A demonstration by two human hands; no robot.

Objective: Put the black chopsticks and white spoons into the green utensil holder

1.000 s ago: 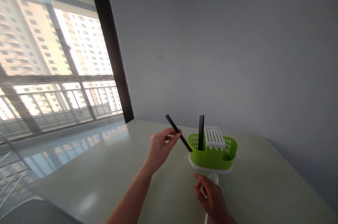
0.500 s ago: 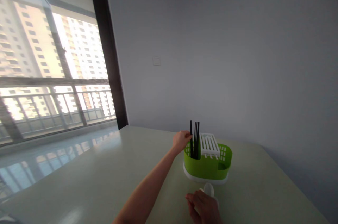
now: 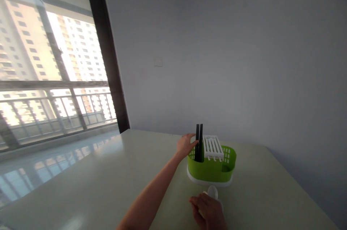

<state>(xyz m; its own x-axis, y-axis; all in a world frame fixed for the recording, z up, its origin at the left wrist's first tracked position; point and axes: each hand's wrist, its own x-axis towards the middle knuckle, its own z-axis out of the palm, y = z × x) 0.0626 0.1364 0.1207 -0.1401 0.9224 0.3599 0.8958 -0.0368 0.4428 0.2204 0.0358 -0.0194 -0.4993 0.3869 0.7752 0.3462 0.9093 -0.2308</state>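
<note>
Black chopsticks (image 3: pixel 198 147) stand upright in the left compartment of a green plastic cutlery holder (image 3: pixel 206 170) with a white base. Beside them is my left hand (image 3: pixel 185 145), thumb and fingers apart, reaching over the holder's left rim with the thumb near the chopsticks. Closer to me, in front of the holder, my right hand (image 3: pixel 208 208) is curled around white spoons. One rounded spoon bowl (image 3: pixel 213 191) sticks out past the fingers; the rest is mostly hidden by the hand.
A white slatted rack (image 3: pixel 213 146) with small hooks sits over the middle of the holder. All of this rests on a pale glossy table (image 3: pixel 114 186). Behind it is a grey wall (image 3: pixel 217 60) with a switch plate (image 3: pixel 158 61); a window and railing are at left.
The leftmost chopstick, pinched by my left hand before, now stands close against the others, and the left fingers have parted. My right hand stays by the spoons. The view has shifted slightly.
</note>
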